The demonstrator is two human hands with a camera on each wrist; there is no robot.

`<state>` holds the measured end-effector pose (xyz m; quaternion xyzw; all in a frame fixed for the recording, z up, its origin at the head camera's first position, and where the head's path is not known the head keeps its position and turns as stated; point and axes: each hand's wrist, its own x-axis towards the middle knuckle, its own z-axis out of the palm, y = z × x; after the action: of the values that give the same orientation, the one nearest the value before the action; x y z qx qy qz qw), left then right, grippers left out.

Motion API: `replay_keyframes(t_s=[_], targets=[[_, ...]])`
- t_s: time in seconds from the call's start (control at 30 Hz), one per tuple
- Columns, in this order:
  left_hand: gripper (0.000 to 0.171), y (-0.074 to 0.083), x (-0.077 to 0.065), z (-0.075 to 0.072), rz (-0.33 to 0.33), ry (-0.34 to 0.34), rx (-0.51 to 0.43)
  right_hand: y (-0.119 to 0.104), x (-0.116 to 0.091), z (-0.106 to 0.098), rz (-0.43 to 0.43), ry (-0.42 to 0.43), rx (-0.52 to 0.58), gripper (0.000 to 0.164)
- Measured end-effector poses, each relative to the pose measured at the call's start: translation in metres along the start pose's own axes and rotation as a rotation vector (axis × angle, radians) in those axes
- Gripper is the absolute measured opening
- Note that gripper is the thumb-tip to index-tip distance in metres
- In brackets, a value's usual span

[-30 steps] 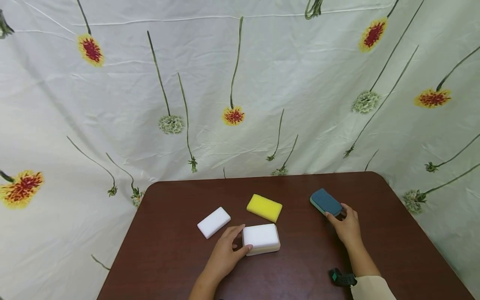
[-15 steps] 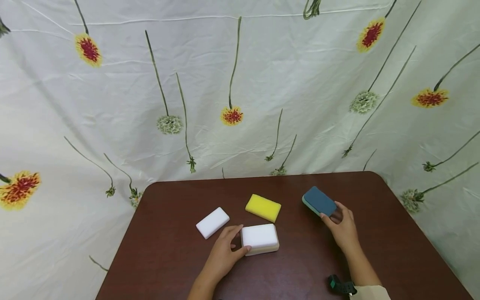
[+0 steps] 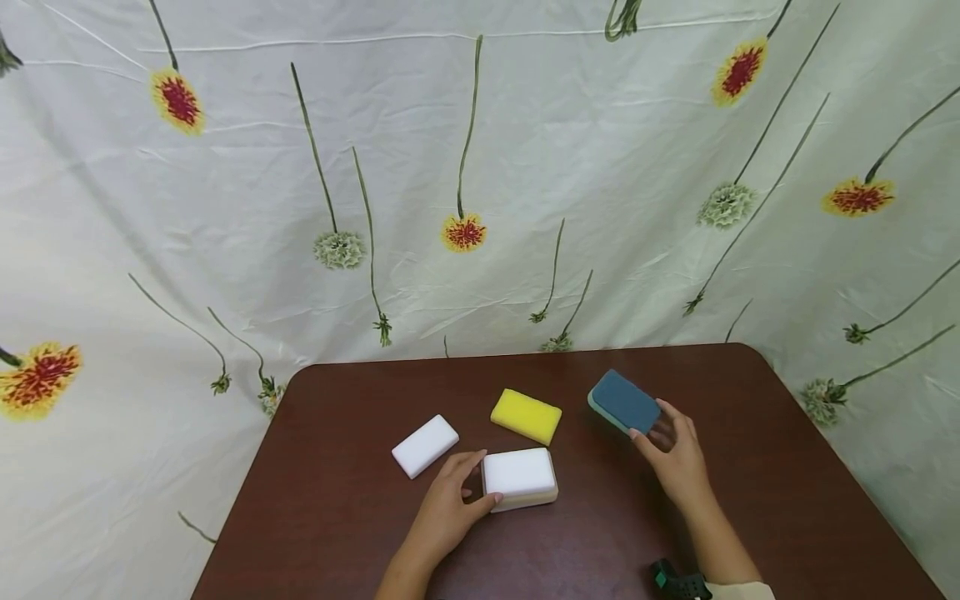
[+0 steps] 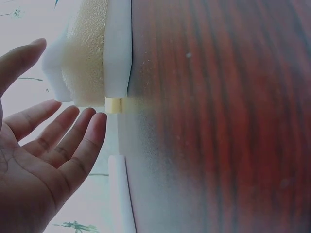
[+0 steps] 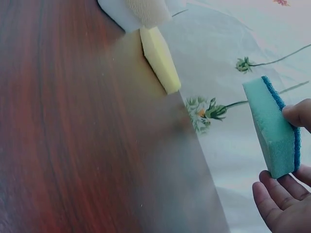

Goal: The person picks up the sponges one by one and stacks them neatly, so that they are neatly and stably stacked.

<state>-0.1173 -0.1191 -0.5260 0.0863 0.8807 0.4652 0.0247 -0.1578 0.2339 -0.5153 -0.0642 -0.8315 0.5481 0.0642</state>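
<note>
My right hand [image 3: 680,462] pinches a scouring sponge [image 3: 624,402] with a dark blue top and a light green foam body. In the right wrist view this sponge [image 5: 269,128] is held up off the table, thumb on the blue side and fingers under its end. My left hand [image 3: 447,500] lies at the left end of a stack of sponges [image 3: 519,473], white on top, with beige foam [image 4: 86,53] between it and a white piece [image 4: 118,48] at the bottom. The left fingers are loosely extended, fingertips right at the stack's side.
A yellow sponge [image 3: 527,416] lies just behind the stack. To its left lies a white sponge block [image 3: 425,446]. All rest on a dark brown table [image 3: 337,533], with a flower-print cloth [image 3: 405,125] hanging behind. A dark wristband [image 3: 678,583] shows at the right wrist.
My right hand has carried the blue and green sponge leftward, closer to the yellow sponge and the stack. The left hand and the other sponges have stayed in place.
</note>
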Motion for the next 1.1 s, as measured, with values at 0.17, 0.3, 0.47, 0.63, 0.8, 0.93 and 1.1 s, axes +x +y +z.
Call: replay_keyframes(t_s=[0.17, 0.3, 0.47, 0.63, 0.8, 0.93, 1.1], targets=[[0.07, -0.001, 0.0, 0.0, 0.002, -0.004, -0.001, -0.005, -0.003, 0.004, -0.018, -0.004, 0.013, 0.077], [0.07, -0.001, 0.0, 0.0, -0.001, -0.008, -0.007, -0.01, -0.006, 0.009, -0.048, -0.007, 0.017, 0.076], [0.07, -0.001, 0.0, 0.0, 0.0, -0.005, -0.006, -0.013, -0.01, 0.015, -0.079, -0.018, 0.047, 0.074], [0.07, -0.001, 0.0, 0.0, 0.003, -0.004, -0.007, -0.015, -0.014, 0.02, -0.108, -0.037, 0.056, 0.072], [0.07, -0.001, 0.0, 0.0, 0.004, -0.005, -0.009, -0.015, -0.018, 0.026, -0.155, -0.07, 0.059, 0.07], [0.07, -0.001, -0.001, -0.001, 0.003, -0.006, -0.006, -0.015, -0.021, 0.031, -0.197, -0.087, 0.052, 0.07], [0.07, -0.001, 0.0, 0.0, 0.004, -0.004, -0.008, -0.015, -0.024, 0.04, -0.236, -0.117, 0.042, 0.07]])
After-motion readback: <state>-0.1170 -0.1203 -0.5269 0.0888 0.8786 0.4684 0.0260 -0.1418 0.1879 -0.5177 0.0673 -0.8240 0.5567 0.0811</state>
